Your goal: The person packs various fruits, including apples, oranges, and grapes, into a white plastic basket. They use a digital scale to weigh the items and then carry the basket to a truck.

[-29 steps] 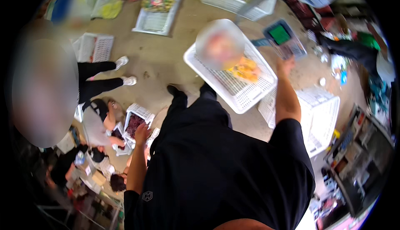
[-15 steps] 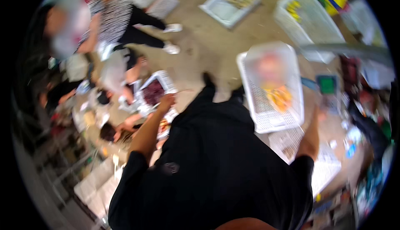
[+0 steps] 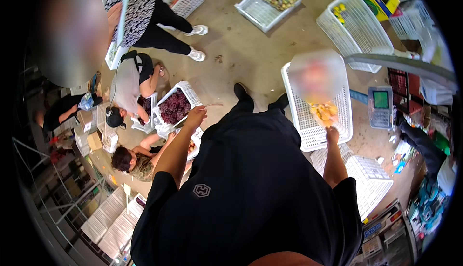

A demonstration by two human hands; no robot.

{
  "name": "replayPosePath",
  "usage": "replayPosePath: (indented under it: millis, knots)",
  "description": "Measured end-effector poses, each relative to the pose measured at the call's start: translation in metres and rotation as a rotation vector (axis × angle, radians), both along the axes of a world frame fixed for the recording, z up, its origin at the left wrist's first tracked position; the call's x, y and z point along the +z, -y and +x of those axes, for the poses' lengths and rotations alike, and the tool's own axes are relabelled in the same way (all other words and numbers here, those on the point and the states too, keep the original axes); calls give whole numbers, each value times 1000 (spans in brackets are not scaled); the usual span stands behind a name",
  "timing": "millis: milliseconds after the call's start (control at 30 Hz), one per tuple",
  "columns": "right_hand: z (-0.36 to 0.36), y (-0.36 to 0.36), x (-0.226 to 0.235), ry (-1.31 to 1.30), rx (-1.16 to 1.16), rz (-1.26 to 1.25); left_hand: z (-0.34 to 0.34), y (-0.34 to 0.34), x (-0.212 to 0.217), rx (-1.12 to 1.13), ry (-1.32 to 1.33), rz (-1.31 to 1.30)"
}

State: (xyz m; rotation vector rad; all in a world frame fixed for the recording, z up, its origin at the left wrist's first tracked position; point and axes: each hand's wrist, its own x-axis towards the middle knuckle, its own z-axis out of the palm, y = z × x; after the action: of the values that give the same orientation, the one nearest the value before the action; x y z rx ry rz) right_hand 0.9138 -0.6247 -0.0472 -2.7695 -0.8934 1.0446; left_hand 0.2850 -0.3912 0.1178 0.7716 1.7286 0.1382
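Observation:
My left hand (image 3: 195,116) is closed round a few thin, pale strands (image 3: 214,104), perhaps ties, whose loose ends stick out to the right. Below and to its left stands a white crate (image 3: 191,91) heaped with dark red grapes (image 3: 174,107). On my right, a large white perforated crate (image 3: 347,126) holds a clear bag of orange fruit pieces (image 3: 324,113), its upper part blurred. My right hand (image 3: 332,135) reaches over the near part of this crate, its fingers closed at the bag's lower edge; the exact grip is small to see.
People crouch at the left by grape crates; another person stands at the upper left. A scale (image 3: 381,103) is right of the bag's crate, under a grey bar (image 3: 405,63). Other white crates (image 3: 369,184) stand nearby; a shallow one (image 3: 260,18) holds a net bag of produce.
My right hand has swung inward from beside the large crate to the bag's lower edge. The left hand stays about where it was, still with the strands. The view has sharpened.

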Motion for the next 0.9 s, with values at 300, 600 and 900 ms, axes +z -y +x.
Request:
replayPosePath:
  millis: [300,600,900]
  knots:
    - [-149,-61,71,-516,-265,-151,-92,-14,-24,82,41,23]
    - [-186,-152,97,-561,-314,55,-158,-7,-36,224,88,19]
    - [-223,-181,112,-552,-146,62,-180,36,-66,367,129,-86]
